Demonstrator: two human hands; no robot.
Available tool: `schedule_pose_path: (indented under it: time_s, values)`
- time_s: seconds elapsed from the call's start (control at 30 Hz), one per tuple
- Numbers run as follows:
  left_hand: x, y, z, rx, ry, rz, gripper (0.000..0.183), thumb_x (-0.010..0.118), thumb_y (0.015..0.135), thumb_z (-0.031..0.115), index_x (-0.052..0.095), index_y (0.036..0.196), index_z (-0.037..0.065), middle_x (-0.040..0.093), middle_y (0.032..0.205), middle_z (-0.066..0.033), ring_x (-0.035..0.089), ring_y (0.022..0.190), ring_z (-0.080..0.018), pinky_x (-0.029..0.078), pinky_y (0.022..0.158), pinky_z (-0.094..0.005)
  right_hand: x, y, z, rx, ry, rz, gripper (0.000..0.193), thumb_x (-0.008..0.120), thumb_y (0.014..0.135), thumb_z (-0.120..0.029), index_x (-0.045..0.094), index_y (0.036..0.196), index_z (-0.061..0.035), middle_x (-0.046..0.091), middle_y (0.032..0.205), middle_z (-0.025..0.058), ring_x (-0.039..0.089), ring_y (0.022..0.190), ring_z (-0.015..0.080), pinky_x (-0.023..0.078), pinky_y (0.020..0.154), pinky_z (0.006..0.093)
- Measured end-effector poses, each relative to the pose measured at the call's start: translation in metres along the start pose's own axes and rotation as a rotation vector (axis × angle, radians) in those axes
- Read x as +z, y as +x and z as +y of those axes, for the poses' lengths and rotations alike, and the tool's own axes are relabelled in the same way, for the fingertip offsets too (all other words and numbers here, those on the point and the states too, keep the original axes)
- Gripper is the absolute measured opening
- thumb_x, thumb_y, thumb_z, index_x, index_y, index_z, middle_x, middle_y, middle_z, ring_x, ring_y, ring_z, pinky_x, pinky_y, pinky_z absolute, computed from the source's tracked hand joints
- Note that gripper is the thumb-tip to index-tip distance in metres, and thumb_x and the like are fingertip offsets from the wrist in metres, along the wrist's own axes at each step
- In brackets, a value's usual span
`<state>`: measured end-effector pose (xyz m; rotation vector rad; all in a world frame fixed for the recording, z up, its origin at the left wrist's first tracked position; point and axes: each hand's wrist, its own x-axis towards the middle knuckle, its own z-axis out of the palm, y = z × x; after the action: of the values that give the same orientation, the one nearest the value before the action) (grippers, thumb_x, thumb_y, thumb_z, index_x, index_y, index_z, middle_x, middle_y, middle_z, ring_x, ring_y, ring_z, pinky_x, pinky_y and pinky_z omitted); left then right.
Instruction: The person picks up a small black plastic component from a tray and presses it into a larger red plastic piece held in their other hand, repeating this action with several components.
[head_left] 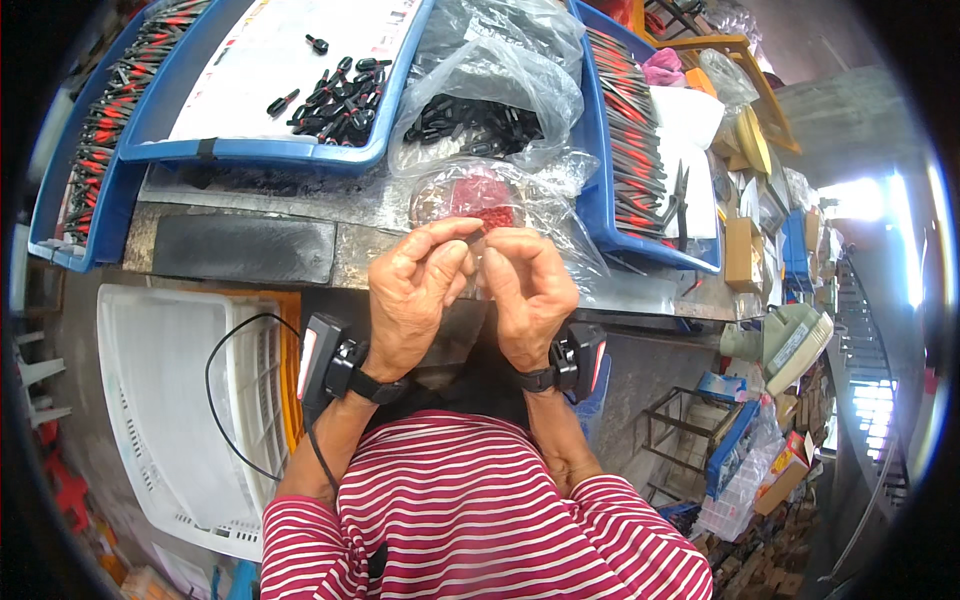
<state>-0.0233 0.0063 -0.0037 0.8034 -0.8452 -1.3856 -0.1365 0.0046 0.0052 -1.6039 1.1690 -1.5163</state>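
My left hand (412, 292) and my right hand (532, 290) meet in front of the bench edge, thumbs and fingers pinched close together. Something small and dark seems to sit between the fingertips, but they hide its kind. Just beyond lies a clear container (430, 203) holding small red pieces (492, 213), partly covered by clear plastic. Behind it an open clear plastic bag (510, 75) contains many small black parts (465, 128). To the left, a blue tray (270, 152) carries a heap of black parts with red bits (345, 105) on white paper.
Slender red-and-black pieces fill a blue bin (655, 248) at right, beside dark pliers (680, 205), and another blue bin (75, 255) at far left. A black pad (245, 248) lies on the bench. White plastic crates (170, 410) stand below left; a cable hangs by my left forearm.
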Motion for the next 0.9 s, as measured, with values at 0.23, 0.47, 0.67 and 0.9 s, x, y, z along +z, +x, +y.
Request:
schedule_pose_path:
  time_s: [0.23,0.47,0.67,0.9]
  values:
    - [-0.014,0.002,0.007,-0.028,0.148,-0.126,0.019,0.051,0.088,0.008,0.058,0.103,-0.001,0.051,0.068,-0.0003,0.041,0.054,-0.0033,0.032,0.048,-0.0156,-0.014,0.005,0.009,0.324,0.423,-0.107,0.011,0.055,0.084,-0.002,0.055,0.093,0.0043,0.059,0.079,0.0068,0.053,0.061,0.0069,0.042,0.049,0.0175]
    - [-0.027,0.003,0.020,-0.013,0.413,-0.248,0.019,0.052,0.082,0.001,0.058,0.100,-0.001,0.060,0.078,-0.0044,0.051,0.062,-0.0071,0.041,0.056,-0.0196,-0.023,0.010,0.003,0.391,0.342,-0.252,0.010,0.057,0.083,-0.002,0.056,0.092,0.0036,0.059,0.076,0.0051,0.053,0.059,0.0060,0.042,0.048,0.0163]
    - [-0.031,0.003,0.019,0.225,0.571,-0.285,0.015,0.053,0.079,-0.001,0.053,0.094,-0.002,0.060,0.081,-0.0129,0.063,0.073,-0.0204,0.048,0.063,-0.0263,-0.026,0.011,0.004,0.433,0.279,-0.337,0.007,0.056,0.078,0.005,0.056,0.085,0.0052,0.058,0.076,0.0092,0.049,0.053,0.0078,0.037,0.041,0.0176]
    - [-0.029,-0.003,0.011,0.295,0.615,-0.280,0.016,0.055,0.078,-0.002,0.048,0.092,-0.002,0.058,0.079,-0.0157,0.063,0.075,-0.0281,0.049,0.063,-0.0302,-0.028,0.006,0.009,0.515,0.328,-0.393,0.010,0.058,0.079,0.001,0.056,0.089,0.0030,0.055,0.064,0.0010,0.048,0.049,0.0027,0.038,0.042,0.0158]
